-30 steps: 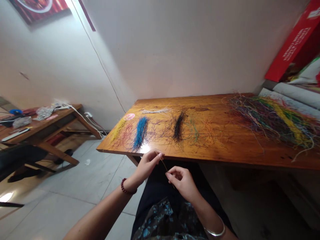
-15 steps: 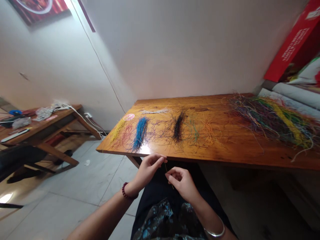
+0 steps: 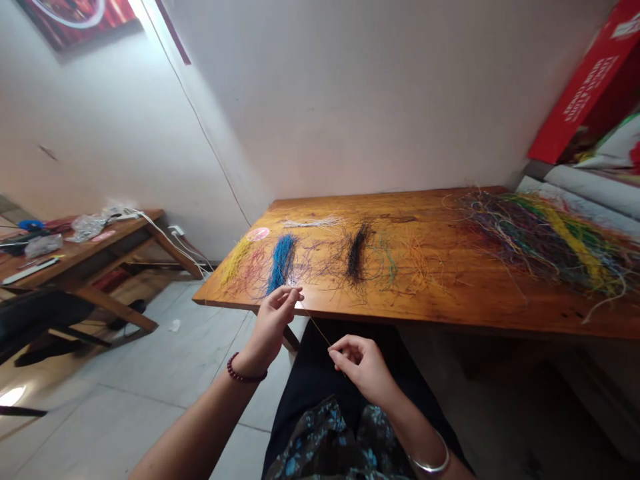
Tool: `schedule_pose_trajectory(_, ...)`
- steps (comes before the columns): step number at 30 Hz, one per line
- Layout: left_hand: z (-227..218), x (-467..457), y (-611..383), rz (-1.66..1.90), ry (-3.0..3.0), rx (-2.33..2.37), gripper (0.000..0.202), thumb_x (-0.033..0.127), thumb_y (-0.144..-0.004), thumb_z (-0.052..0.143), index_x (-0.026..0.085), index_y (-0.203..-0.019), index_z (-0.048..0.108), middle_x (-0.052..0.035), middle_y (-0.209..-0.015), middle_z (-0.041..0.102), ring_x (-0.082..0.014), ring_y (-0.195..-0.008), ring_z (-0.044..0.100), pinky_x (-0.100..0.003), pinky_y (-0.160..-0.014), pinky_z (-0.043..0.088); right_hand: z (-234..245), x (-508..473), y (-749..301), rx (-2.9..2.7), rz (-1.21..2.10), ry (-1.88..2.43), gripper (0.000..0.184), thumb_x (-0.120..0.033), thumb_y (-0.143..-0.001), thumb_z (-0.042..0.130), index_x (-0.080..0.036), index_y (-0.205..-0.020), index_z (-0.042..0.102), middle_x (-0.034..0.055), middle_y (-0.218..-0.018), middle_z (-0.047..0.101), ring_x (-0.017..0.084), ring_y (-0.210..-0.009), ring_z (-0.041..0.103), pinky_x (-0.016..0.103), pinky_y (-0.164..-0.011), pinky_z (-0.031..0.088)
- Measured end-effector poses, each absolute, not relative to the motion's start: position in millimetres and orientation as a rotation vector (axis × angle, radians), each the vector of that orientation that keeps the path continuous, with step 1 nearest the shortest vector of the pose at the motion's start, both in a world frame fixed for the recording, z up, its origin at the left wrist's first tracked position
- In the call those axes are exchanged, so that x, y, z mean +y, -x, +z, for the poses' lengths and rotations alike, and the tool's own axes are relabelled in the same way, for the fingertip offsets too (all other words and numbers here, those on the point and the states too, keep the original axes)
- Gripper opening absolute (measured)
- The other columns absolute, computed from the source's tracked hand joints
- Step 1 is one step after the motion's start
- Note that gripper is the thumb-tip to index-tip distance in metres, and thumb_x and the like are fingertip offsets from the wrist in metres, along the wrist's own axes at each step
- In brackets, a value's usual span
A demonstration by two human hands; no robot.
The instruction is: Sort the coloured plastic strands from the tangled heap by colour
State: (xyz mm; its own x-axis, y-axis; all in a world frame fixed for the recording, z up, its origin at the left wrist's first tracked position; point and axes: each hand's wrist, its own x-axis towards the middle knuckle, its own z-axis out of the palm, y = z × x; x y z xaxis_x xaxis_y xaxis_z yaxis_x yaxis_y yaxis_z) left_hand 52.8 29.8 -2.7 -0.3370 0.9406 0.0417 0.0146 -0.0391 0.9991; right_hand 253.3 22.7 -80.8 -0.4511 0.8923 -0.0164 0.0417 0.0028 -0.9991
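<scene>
My left hand (image 3: 273,323) is raised near the front edge of the wooden table (image 3: 450,300), pinching one end of a thin golden strand (image 3: 316,327). The strand runs down to my right hand (image 3: 361,367), whose fingers are closed on it above my lap. Both hands are just off the table. Beyond my left fingertips lie a blue fibre bundle (image 3: 281,263) and a black one (image 3: 357,253). A yellow tuft (image 3: 236,260), a white bunch (image 3: 313,222) and a large multicoloured heap of strands (image 3: 545,243) also lie there.
A second wooden table (image 3: 115,257) at the left holds plastic bags and a white cable (image 3: 165,237). A tiled floor lies below. A red box (image 3: 585,87) and grey rolls (image 3: 595,190) stand beyond the heap, with a wall behind the table.
My left hand has moved up and to the left, away from my right hand. The golden strand now stretches longer between them. My right hand has barely moved.
</scene>
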Motion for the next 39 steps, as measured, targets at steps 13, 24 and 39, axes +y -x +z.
schedule_pose_trajectory(13,22.1,32.3,-30.4,1.617,-0.988,1.427,0.041,0.053,-0.076,0.08,0.018,-0.093,0.068,-0.0017,-0.084,0.058,-0.0073,-0.063,0.041,-0.014,-0.048,0.029,-75.4,20.8,-254.5,-1.69,1.46,0.977,0.019,-0.032,-0.087,0.066,-0.015,-0.087,0.075,0.0019,-0.065,0.066,0.01,-0.055,0.048,0.022,-0.053,0.034)
schedule_pose_trajectory(24,33.0,30.4,-22.7,1.754,-0.87,1.445,0.043,0.054,-0.07,0.084,0.019,-0.09,0.068,-0.0007,-0.094,0.057,-0.0059,-0.066,0.042,-0.012,-0.048,0.032,-74.4,18.0,-254.0,-1.736,1.466,0.98,0.015,-0.029,-0.086,0.066,-0.016,-0.086,0.073,0.0007,-0.063,0.064,0.009,-0.053,0.046,0.021,-0.051,0.032)
schedule_pose_trajectory(39,33.1,22.3,-27.0,1.834,-1.061,1.575,0.055,0.049,-0.073,0.083,0.021,-0.118,0.069,-0.0066,-0.098,0.071,-0.0134,-0.079,0.061,-0.02,-0.063,0.044,-78.8,17.2,-252.5,-1.725,1.449,1.017,0.018,-0.03,-0.085,0.067,-0.015,-0.085,0.075,0.0016,-0.062,0.065,0.009,-0.052,0.046,0.022,-0.051,0.032)
